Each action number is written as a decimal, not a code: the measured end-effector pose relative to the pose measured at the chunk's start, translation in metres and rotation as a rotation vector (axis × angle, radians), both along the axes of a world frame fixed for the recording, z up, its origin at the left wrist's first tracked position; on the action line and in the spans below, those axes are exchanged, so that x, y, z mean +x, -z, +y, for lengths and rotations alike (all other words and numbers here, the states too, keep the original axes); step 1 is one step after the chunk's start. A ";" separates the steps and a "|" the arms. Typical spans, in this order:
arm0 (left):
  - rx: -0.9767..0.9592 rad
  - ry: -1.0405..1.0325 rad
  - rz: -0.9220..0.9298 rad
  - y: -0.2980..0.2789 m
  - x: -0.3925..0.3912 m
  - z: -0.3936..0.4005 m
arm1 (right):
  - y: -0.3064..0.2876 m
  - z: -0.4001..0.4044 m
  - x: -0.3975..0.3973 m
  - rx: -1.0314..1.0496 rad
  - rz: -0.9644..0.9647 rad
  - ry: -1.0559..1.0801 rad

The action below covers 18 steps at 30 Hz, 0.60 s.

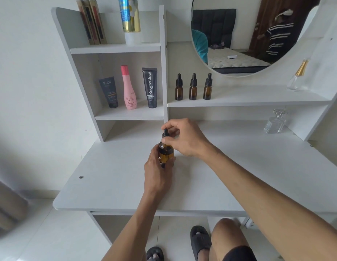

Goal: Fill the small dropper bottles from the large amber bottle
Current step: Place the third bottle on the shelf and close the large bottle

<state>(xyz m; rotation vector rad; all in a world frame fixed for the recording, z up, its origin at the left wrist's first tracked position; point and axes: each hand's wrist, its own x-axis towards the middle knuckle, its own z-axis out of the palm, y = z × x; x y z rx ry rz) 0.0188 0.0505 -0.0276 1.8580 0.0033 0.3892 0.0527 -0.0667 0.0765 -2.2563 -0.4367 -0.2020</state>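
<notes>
On the bench (117, 185) the left hand (157, 174) grips the large amber bottle (166, 154) while right-hand fingers (166, 140) pinch its dropper cap; three small dropper bottles (193, 87) wait capped on the shelf, apparently none filled yet.

white desk (115, 187): large amber bottle (166, 155), clear glass bottle (274, 122) | shelf (258, 99): three dropper bottles (193, 89)

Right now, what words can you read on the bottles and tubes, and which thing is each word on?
"Kahf": on the dark grey tube.
"Tamara": on the pink bottle; the small word under it is too blurred.
"Glad2Glow": running up the black tube; its small white label is too tiny to read.
Blue and gold can: print too blurred.
Three small dropper bottles and the large amber bottle: no words show.
</notes>
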 end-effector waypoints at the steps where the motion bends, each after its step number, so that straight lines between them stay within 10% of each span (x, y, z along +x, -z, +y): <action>1: 0.000 0.001 0.002 0.000 0.000 0.000 | 0.000 0.000 0.000 -0.003 -0.008 0.012; 18: 0.007 0.007 -0.013 -0.004 -0.004 -0.001 | 0.001 -0.002 -0.003 -0.012 0.014 -0.001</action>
